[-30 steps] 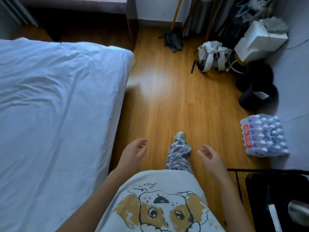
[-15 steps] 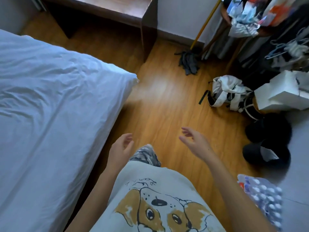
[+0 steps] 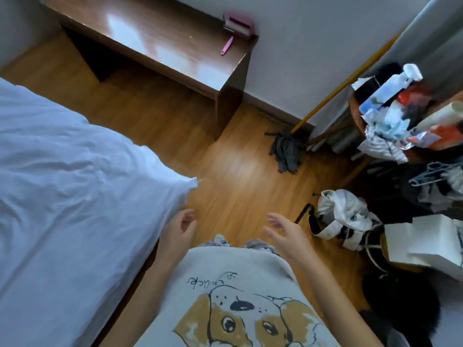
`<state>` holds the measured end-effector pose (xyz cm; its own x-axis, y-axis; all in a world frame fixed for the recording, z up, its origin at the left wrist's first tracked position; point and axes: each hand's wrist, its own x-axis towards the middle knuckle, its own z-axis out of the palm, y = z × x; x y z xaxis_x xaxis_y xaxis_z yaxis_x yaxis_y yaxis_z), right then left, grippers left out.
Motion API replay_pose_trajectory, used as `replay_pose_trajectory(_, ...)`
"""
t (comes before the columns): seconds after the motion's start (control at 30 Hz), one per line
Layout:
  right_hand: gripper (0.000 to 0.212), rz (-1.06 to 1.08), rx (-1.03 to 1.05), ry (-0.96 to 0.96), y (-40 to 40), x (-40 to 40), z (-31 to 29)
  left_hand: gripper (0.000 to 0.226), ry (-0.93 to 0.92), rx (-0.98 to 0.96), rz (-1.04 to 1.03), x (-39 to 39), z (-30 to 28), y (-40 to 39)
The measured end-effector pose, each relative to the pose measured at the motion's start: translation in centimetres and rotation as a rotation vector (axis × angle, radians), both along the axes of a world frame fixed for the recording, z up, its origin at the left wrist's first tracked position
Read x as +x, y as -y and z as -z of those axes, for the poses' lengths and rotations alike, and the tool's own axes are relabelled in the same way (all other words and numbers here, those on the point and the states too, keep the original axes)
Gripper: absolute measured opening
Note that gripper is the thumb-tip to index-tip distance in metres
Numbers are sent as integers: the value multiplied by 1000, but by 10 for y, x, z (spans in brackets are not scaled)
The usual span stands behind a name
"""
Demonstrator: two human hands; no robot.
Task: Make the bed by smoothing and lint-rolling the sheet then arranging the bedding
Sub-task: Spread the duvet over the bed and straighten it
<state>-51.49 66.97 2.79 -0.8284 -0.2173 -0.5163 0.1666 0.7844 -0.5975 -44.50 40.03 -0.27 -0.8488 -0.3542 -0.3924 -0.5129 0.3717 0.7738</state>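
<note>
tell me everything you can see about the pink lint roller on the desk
The lint roller lies flat on the far right corner of the brown wooden desk, close to the wall. It has a pale roll under a pink cover and a thin pink handle, which looks like plastic and points toward the desk's front edge. Neither hand touches it. It is slightly blurred.

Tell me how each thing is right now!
Left hand: open, holding nothing, beside the bed corner.
Right hand: open, fingers spread, holding nothing.
White sheet: on the bed, wrinkled.
Pink lint roller: lying on the wooden desk, untouched.
Mop: leaning against the wall, head on the floor.
</note>
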Motion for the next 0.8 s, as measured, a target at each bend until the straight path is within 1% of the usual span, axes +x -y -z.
replay_pose_trajectory(0.1,46,-41,-23,-15,23,-72,-3,28,-9,-38,16,-68,-10,12)
replay_pose_trajectory(0.2,44,-90,-54,30,53,-147,1,25,-2,-55,-48,-128,-10,34)
replay_pose_trajectory(0.3,40,-215,-56,38,87,-228,17,20,15,-39,-168,-183,-1,59)
replay_pose_trajectory(0.43,39,-425,-40,17,146,-351,28,25,73,-32,-350,-259,17,91)
replay_pose_trajectory(0.57,41,-583,-53,41,212,-463,25,27,104,1,-532,-330,7,115)
replay_pose_trajectory(0.7,42,-746,-82,81,293,-555,13,27,90,33,-717,-385,-2,150)
replay_pose_trajectory(0.8,44,-862,-91,61,356,-599,7,26,102,47,-846,-409,-2,180)
